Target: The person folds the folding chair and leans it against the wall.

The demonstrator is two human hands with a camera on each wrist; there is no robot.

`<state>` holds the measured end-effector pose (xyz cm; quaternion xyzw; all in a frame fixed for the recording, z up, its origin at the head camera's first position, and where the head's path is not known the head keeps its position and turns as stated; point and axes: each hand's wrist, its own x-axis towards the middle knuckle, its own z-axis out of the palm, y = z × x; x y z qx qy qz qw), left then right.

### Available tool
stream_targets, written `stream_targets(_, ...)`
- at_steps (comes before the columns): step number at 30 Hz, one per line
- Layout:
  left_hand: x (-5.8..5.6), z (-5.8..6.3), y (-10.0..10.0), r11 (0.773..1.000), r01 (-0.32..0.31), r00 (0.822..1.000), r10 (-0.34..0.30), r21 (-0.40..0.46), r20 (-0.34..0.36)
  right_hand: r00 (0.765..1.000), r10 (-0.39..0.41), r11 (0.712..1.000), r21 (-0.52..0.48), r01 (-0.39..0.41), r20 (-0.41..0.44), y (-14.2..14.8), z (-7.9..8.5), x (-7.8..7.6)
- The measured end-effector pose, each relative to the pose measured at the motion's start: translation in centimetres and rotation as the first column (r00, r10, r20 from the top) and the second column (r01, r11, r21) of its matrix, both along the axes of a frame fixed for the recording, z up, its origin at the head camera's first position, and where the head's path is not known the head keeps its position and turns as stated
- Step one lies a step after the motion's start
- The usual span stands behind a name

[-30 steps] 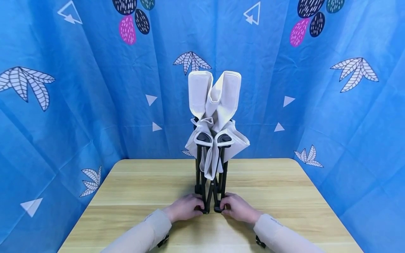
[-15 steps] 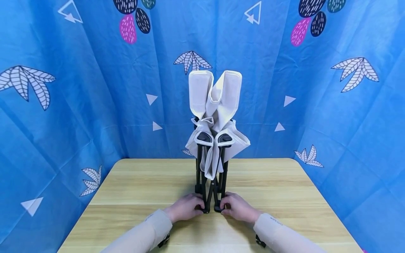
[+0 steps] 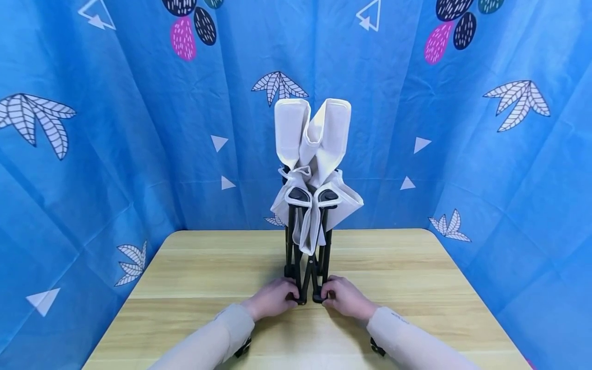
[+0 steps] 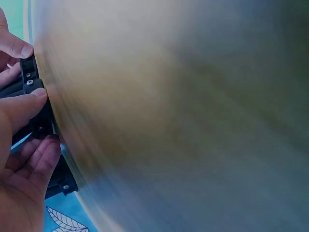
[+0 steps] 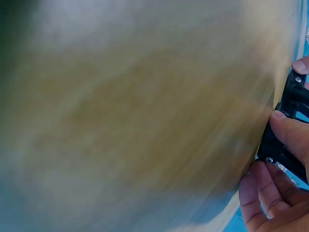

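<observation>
A folded camping chair [image 3: 289,131] with off-white fabric and black legs stands upright on the wooden table. My left hand [image 3: 274,298] grips the bottom of its near left leg. At the near right leg, my right hand [image 3: 349,298] holds the base in the same way. In the left wrist view, thumb and fingers pinch a black plastic foot [image 4: 41,113] with screws in it. The right wrist view has the other black foot [image 5: 271,140] between thumb and fingertips. The fabric bunches between the legs and hides part of the frame.
The light wooden table [image 3: 208,262] has rounded far corners. A blue patterned curtain [image 3: 222,113] hangs behind it and along both sides. Dark straps [image 3: 242,347] show under both sleeves.
The head view has shifted slightly, and the chair and both hands appear a little higher in it. Both hands keep their hold on the chair's feet.
</observation>
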<state>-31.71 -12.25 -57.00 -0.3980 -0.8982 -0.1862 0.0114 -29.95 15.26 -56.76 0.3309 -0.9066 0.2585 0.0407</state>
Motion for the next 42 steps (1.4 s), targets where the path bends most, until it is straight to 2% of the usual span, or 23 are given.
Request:
stream_targets(9,-1.1,0.3,0.5,1.000,-0.029,1.000,0.029,0.012,-0.012,0.998,-0.062,0.998,-0.006,0.062,-0.010,-0.3,0.2,-1.0)
stream_targets(16,-1.8,0.4,0.7,0.999,-0.036,0.999,0.036,0.024,-0.001,0.997,-0.078,0.997,-0.018,0.077,-0.013,-0.4,0.4,-1.4)
stream_targets(27,-2.3,0.0,0.9,0.998,-0.048,0.999,0.047,0.032,0.022,0.995,-0.100,0.995,-0.012,0.100,0.025,-0.4,0.6,-1.9)
stream_targets(42,-2.6,-0.1,1.3,0.990,-0.139,0.988,0.137,0.027,0.074,0.993,-0.105,0.994,-0.018,0.106,0.062,-0.4,0.5,-2.8)
